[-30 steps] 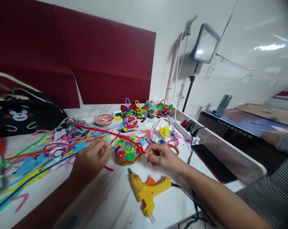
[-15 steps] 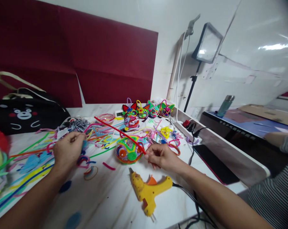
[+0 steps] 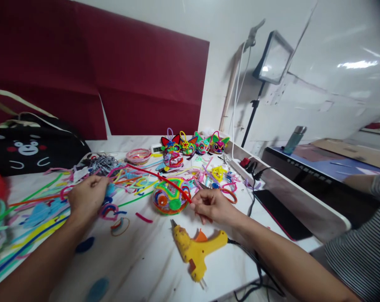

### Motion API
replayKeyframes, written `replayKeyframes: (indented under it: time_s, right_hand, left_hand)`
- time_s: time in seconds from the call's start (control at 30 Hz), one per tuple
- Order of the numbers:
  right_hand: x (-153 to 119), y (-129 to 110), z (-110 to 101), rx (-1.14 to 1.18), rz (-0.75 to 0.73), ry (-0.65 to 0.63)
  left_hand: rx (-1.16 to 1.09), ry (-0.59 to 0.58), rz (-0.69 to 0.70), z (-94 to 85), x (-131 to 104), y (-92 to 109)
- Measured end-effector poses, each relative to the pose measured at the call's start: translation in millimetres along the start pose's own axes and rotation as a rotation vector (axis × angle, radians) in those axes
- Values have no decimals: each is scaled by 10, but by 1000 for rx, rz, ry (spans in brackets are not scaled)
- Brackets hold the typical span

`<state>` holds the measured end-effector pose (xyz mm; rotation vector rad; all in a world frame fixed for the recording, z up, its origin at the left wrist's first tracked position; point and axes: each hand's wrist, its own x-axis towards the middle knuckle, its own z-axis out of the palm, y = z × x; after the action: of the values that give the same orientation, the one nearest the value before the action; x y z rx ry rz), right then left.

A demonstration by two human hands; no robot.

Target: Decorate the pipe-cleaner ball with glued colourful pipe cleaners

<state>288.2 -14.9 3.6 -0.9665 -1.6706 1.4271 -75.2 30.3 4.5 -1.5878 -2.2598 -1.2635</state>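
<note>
Between thumb and fingers, my right hand pinches one end of a red pipe cleaner. Its free end stretches up and left over the table. Just behind that hand lies a round ornament covered in coloured pipe cleaners, with an orange eye and a green disc. My left hand is closed above the loose pipe cleaners on the left; anything between its fingertips is hidden. In front of the ornament a yellow glue gun lies on its side, nozzle towards the ornament.
Several finished cat-face ornaments stand at the back. Loose pipe cleaners cover the left. A black bag sits behind them. On the right are a power strip, a dark tablet-like slab and another person's striped sleeve.
The free end of the red pipe cleaner has dropped a little. My left hand has shifted slightly left; my right hand stays nearly in place.
</note>
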Motion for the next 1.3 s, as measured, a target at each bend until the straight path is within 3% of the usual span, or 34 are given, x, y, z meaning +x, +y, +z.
replayKeyframes:
  time_s: [0.13, 0.23, 0.4, 0.47, 0.5, 0.57, 0.67, 0.83, 0.97, 1.17, 1.3]
  right_hand:
    - [15, 7, -31, -38, -32, -11]
    - [6, 9, -64, -149, -127, -7]
    - [-10, -58, -110, -385, -339, 12]
    - [-11, -125, -115, -445, -391, 9]
    - [-10, -166, -114, -463, -406, 1]
    - [3, -255, -110, -473, -411, -25]
    - [82, -384, -113, -465, -391, -54]
    - [379, -520, -178, -593, -446, 3]
    - [587, -544, -224, -597, -420, 5]
    - [723, -479, -208, -509, -333, -12]
    - [757, -466, -194, -416, -293, -41]
  left_hand:
    - [55, -41, 132, -147, -78, 130]
    - [25, 48, 314, -219, -216, 345]
    - [-102, 74, 807, -263, -469, 749]
    - [-68, 197, 1087, -276, -523, 856]
    - [-45, 232, 1177, -279, -531, 890]
    - [-31, 191, 1282, -267, -510, 916]
    - [-76, 15, 1301, -195, -426, 876]
    - [-29, -1, 1173, -70, -333, 773]
    - [29, -80, 1093, -59, -320, 738]
    - [-83, 25, 1138, -42, -372, 673]
    - [-136, -1, 1112, 6, -419, 559]
